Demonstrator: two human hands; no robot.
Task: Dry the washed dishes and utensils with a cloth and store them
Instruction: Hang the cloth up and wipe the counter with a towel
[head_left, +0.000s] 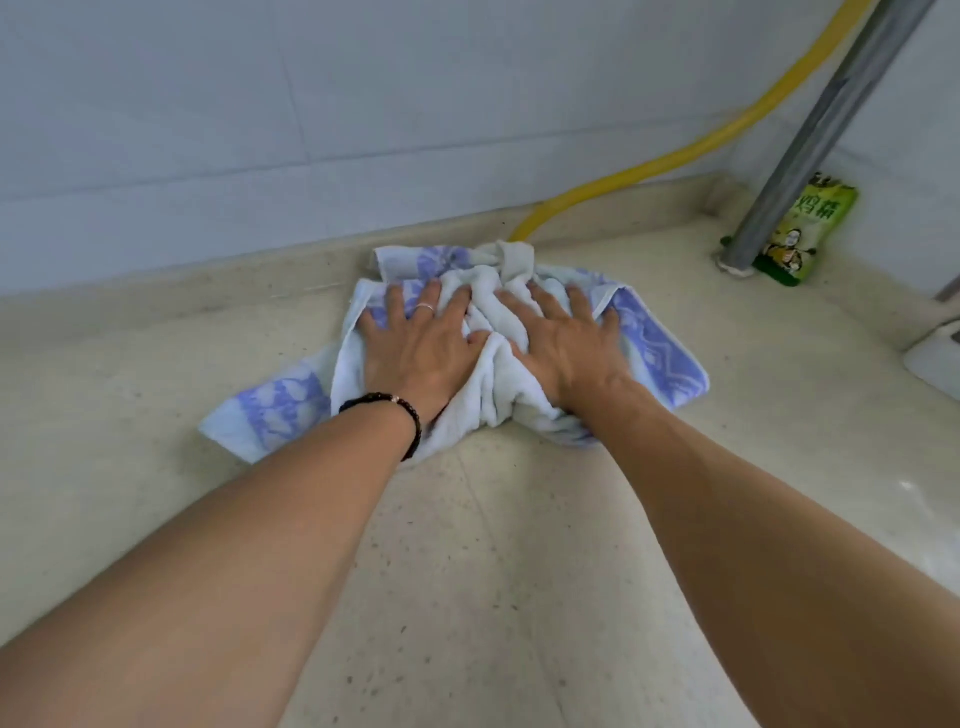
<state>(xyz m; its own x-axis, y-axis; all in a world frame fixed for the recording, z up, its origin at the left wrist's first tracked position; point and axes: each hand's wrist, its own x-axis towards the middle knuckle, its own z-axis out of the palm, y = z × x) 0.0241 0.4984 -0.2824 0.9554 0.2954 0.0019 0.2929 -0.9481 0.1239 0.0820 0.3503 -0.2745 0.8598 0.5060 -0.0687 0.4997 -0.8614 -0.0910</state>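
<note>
Speckled beige countertop (493, 545) under a tiled wall, both hands flat on a crumpled cloth near its back edge.

From the left: the left hand (421, 348), with a ring and a dark bead bracelet (400, 415) at the wrist, presses down on the pale blue patterned cloth (488, 364) with fingers spread straight; just beside it the right hand (566, 343) presses the same cloth, fingers likewise straight, gripping nothing. Behind the cloth a yellow hose (649, 166) meets the back edge. Toward the back right corner a grey metal pipe (810, 135) stands on the countertop, with a green packet (800, 228) behind it.
</note>
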